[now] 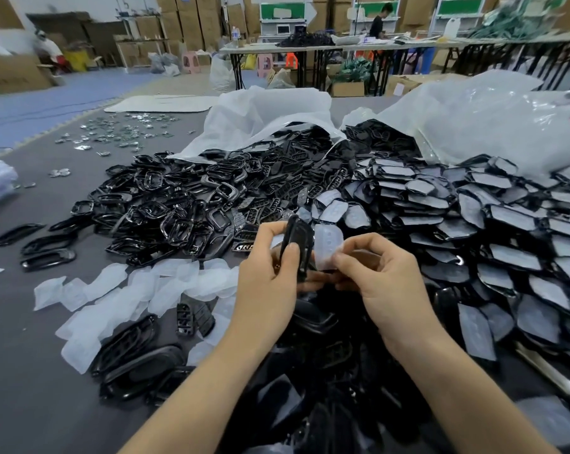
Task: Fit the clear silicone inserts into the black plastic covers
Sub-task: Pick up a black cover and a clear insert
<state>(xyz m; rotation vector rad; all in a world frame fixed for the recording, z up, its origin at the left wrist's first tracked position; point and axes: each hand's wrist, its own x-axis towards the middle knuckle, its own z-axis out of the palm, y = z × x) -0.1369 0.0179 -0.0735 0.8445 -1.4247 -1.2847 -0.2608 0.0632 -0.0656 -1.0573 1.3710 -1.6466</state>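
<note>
My left hand [270, 276] grips a black plastic cover [298, 244], held upright and edge-on above the table. Right beside it, my right hand [385, 276] pinches a clear silicone insert [327, 245] by its lower edge. The insert touches the cover's right side. A spread of loose clear inserts [120, 293] lies on the grey table to the left of my hands. Rows of covers with inserts in them [493, 224] are stacked on the right.
A big heap of black frames and covers [185, 204] spills from white plastic bags [270, 122] ahead. More black parts [139, 362] lie near my left forearm and under my wrists. Small shiny pieces [123, 132] are scattered far left. People work at tables in the background.
</note>
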